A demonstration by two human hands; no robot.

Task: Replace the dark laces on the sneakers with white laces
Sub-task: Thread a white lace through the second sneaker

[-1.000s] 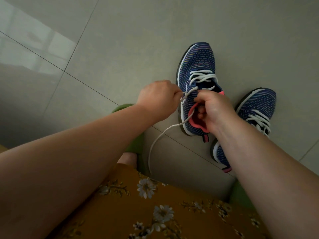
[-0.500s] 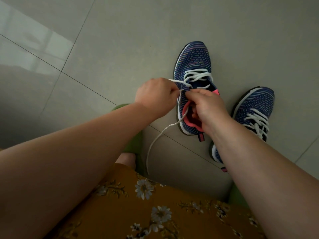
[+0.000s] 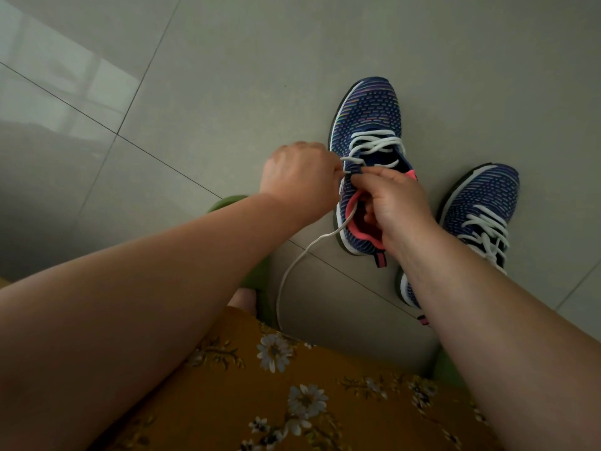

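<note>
The near sneaker lies on the tiled floor with its toe pointing away from the person and its long axis running nearly straight up the view, heel and pink collar toward the lap. A white lace already crosses its lower eyelets; the upper ones look unfilled, so threading seems partway done. The left hand is curled at the shoe's left edge, its fingers pinching the lace just where it leaves an eyelet, probably to draw it through; the loose tail trails down toward the floral dress. The right hand has its thumb and forefinger pressed to the top of the tongue area, other fingers tucked into the collar, likely steadying the shoe. The second sneaker stands just beside, toe angled up and right, already laced white.
</note>
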